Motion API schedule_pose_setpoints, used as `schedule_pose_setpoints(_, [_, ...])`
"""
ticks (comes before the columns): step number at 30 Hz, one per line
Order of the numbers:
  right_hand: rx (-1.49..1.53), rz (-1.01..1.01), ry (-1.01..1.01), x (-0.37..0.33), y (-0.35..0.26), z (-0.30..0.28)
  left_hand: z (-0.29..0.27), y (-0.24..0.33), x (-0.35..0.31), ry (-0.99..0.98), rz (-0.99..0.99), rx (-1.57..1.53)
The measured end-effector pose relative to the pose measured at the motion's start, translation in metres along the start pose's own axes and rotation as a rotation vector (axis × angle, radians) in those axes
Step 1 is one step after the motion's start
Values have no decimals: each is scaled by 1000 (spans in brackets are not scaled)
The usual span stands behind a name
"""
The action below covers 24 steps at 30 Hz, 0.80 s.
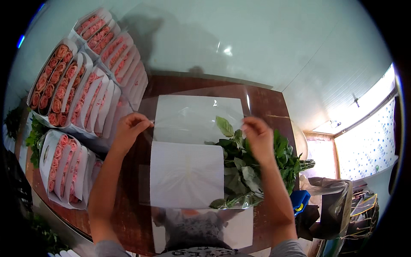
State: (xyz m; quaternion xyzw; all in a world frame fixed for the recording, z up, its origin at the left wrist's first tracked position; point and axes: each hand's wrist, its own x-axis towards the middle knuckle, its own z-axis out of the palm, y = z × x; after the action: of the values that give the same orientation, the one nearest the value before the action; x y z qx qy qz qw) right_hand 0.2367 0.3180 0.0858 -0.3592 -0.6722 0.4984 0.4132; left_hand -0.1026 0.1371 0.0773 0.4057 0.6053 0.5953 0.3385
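A clear plastic film [195,124] stretches between my two hands above the far part of a pale flat sheet [171,105]. My left hand [132,130] pinches its left edge, and my right hand [259,136] pinches the right edge above the leaves. In front of me lies a bunch wrapped in white corrugated cardboard [186,175]; the blooms inside are hidden. Green leaves [242,171] spread from the wrap's right end, partly behind my right forearm. Cut stems [307,164] point right past the table edge. Shiny film also covers the leaves' near side.
Several wrapped bunches of pink roses [60,81] are stacked along the left side of the brown table [269,107]. The pale wall [257,47] rises behind it. Beyond the right edge are a blue object with a yellow part [299,200] and a dark container with plastic draped over it [332,214].
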Motion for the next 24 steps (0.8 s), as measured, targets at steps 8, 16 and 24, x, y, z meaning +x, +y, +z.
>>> schedule_pose_setpoints(8, [-54,122,-125,94,76,-60,10,9,-21,38,74,-17])
schedule_pose_setpoints(16, [76,21,-160,25,24,-86,0,12,-56,121,148,163])
schedule_pose_setpoints(24, [-605,-61,-131,-96,29,-155,15,17,-89,52,548,655])
